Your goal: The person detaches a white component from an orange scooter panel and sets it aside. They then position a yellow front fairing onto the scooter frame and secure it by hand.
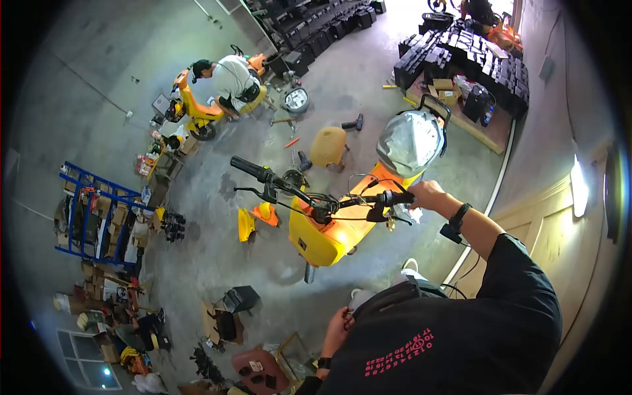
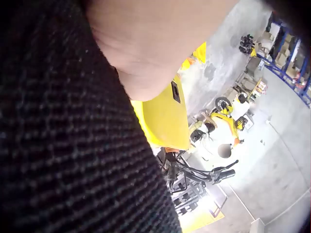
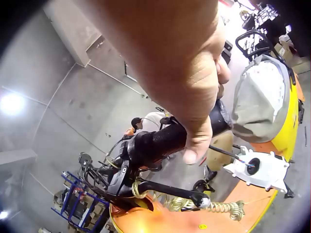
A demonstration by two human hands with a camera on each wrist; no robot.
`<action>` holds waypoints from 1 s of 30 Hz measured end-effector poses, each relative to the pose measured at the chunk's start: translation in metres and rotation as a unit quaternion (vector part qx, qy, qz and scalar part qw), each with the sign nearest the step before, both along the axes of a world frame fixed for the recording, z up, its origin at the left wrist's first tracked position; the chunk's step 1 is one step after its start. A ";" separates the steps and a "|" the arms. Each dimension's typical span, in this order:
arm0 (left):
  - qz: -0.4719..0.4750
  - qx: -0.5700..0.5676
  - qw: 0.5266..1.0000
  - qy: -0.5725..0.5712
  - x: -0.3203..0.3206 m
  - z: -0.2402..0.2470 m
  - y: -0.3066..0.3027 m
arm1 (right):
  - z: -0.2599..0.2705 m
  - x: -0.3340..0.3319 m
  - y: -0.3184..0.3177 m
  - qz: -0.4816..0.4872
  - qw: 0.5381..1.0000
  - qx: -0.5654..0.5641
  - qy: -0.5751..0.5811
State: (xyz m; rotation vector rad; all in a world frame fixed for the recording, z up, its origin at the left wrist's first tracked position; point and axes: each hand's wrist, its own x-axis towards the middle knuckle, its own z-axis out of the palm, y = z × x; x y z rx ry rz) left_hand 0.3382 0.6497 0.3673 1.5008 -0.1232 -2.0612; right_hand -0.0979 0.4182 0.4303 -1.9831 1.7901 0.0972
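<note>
A yellow and orange electric scooter [image 1: 322, 240] stands before me, its handlebar bare with cables exposed at the middle. My right hand [image 1: 428, 195] grips the black handlebar grip [image 3: 165, 143] on the near side, thumb [image 3: 197, 148] wrapped under it. Beside that grip are a brake lever [image 3: 170, 190] with a coiled gold cable [image 3: 228, 208] and a white plastic part [image 3: 260, 170] hanging on wires. My left hand [image 1: 339, 324] hangs at my waist by the shirt hem, fingers loosely curled. The left wrist view shows only the heel of that hand [image 2: 150, 53]; its fingers are hidden.
A grey cover wraps the seat [image 1: 411, 141]. Beyond the scooter stand a tan stool [image 1: 328, 146], drills [image 1: 353, 122] and loose yellow panels [image 1: 245, 225]. Another person [image 1: 230, 82] sits at a second yellow scooter. A blue rack [image 1: 99, 214] holds boxes. A wall runs along the right.
</note>
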 end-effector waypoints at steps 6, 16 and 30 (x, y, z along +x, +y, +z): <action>-0.044 -0.021 0.999 -0.010 0.027 0.008 -0.024 | 0.003 0.029 0.034 0.017 0.998 -0.006 0.066; -0.044 -0.014 0.996 0.072 0.093 -0.021 -0.039 | 0.038 0.101 0.098 -0.060 0.995 0.034 0.075; -0.049 -0.015 0.993 0.104 0.139 -0.049 -0.044 | 0.070 0.211 0.144 -0.086 0.983 0.146 -0.076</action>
